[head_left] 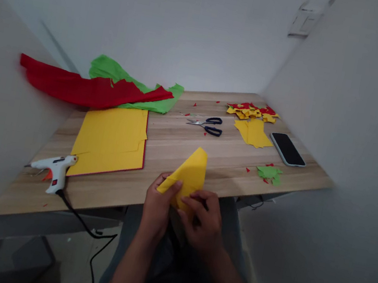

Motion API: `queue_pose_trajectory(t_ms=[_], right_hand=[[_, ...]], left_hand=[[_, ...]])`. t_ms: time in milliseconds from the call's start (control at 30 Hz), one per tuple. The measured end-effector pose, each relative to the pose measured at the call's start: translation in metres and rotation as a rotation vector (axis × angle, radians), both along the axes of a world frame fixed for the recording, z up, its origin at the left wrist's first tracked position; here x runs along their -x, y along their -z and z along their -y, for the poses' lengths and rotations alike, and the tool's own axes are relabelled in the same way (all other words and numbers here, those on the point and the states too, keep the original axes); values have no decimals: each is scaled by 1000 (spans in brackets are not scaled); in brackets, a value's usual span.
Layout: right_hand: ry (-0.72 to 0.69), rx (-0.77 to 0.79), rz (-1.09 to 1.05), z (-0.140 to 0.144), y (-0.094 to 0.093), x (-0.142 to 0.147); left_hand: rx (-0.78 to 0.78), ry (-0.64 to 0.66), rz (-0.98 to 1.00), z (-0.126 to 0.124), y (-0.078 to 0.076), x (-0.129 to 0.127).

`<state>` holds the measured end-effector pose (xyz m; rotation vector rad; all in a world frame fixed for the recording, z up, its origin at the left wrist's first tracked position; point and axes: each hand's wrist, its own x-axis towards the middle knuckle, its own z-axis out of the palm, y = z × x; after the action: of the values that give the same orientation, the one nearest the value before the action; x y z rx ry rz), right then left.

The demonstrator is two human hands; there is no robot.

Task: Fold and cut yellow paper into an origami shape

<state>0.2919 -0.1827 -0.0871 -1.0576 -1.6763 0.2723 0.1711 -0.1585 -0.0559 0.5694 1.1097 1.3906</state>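
A piece of yellow paper (188, 173), folded or curled to a blunt tip at the top, is held just over the table's front edge. My left hand (159, 204) grips its left side, thumb on the near face and fingers behind. On the lower right of the same piece, the fingers of my right hand (203, 217) pinch it. Its lower part is hidden by my fingers. Beyond it on the table lie scissors (208, 125) with dark handles, their blades slightly apart and pointing left.
On the wooden table (172, 153) are large yellow sheets (112, 138), red crepe paper (99, 91), green crepe paper (162, 102), a corded glue gun (56, 169), a pile of red and yellow cutouts (252, 112), yellow pieces (255, 133), green scraps (269, 174) and a phone (287, 149).
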Motion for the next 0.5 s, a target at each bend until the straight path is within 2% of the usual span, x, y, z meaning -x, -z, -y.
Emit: queue_pose_trajectory(t_ms=[67,133,200,267,333,500], right_hand=[[39,152,-230,-1,4,-6],[-5,405,-511,-5,7,-12],[-190,681,-743,-10,8,-16],[-349,839,-864,-13,6,-17],[-350,860,-906,-14,3,-14],[-147,739,-919,-11,-5,-4]], left_hand=[[27,5,-4,-1,2,5],[37,36,-8,-2,4,9],[37,73,-19,-2,7,10],[48,97,-25,0,8,10],[54,116,-16,2,6,8],[17,206,-57,6,-8,1]])
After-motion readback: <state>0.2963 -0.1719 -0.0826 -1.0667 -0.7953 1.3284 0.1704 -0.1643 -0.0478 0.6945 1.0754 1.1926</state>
